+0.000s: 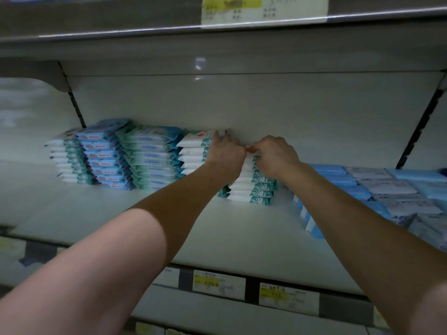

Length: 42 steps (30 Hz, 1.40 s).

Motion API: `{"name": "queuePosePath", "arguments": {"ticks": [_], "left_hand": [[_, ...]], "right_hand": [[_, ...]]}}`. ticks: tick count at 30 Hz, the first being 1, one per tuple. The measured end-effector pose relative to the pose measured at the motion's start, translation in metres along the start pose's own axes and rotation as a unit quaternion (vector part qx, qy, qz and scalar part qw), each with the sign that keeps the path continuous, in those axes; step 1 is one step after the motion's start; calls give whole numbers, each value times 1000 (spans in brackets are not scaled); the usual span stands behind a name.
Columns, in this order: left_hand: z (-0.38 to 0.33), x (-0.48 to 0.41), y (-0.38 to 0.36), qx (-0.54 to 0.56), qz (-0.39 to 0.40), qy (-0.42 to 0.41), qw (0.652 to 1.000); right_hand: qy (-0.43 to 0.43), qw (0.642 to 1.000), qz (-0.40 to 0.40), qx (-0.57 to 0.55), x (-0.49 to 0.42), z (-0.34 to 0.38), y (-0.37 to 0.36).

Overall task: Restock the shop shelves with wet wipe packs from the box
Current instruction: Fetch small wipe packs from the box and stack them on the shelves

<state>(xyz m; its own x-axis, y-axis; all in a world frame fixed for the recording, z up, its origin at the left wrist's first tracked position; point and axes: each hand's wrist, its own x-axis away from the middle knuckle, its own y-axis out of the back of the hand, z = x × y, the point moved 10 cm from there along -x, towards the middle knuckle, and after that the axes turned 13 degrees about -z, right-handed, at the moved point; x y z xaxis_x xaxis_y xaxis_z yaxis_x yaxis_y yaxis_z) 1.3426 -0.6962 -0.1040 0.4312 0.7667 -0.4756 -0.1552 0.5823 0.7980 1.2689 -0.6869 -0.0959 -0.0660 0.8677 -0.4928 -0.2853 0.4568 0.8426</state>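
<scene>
price tags (219,282) on the shelf (217,238) edge are yellow-marked, but the print is too blurred to be read, as is the pack lettering. white-and-teal wipe packs (251,189) are stacked flat at the far middle of the shelf. the top of the stack is clasped by the left hand (225,153) and right hand (275,155), fingers curled, thumbs meeting. blue packs (338,180) are laid to the right.

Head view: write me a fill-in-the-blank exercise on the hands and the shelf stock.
____ hands, the left hand and the right hand, touch the white-and-teal packs.
The light blue packs lie to their ____.
The price labels sit on the shelf's ____ edge.
Missing: both; right; front.
</scene>
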Motion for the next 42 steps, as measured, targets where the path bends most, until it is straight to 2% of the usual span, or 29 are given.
{"name": "queuePosePath", "arguments": {"ticks": [3,6,14,23,29,35,39,42], "left_hand": [[16,20,18,50,-43,38,997],[51,46,23,75,-44,101,991],[164,149,24,11,11,225,974],[292,331,62,-68,64,351,932],[354,485,103,-91,103,435,890],[383,640,139,-99,159,508,841],[396,743,166,-116,189,568,793],[399,826,183,-134,216,627,736]], "right_hand": [[23,1000,-10,-4,7,28,5],[49,999,-13,-15,14,67,8],[145,987,16,-69,39,198,-14],[263,950,82,-144,121,409,-39],[330,920,126,-170,217,543,-37],[411,875,162,-197,333,654,-26],[455,844,186,-214,414,721,-27],[503,806,214,-225,483,765,-27]]}}
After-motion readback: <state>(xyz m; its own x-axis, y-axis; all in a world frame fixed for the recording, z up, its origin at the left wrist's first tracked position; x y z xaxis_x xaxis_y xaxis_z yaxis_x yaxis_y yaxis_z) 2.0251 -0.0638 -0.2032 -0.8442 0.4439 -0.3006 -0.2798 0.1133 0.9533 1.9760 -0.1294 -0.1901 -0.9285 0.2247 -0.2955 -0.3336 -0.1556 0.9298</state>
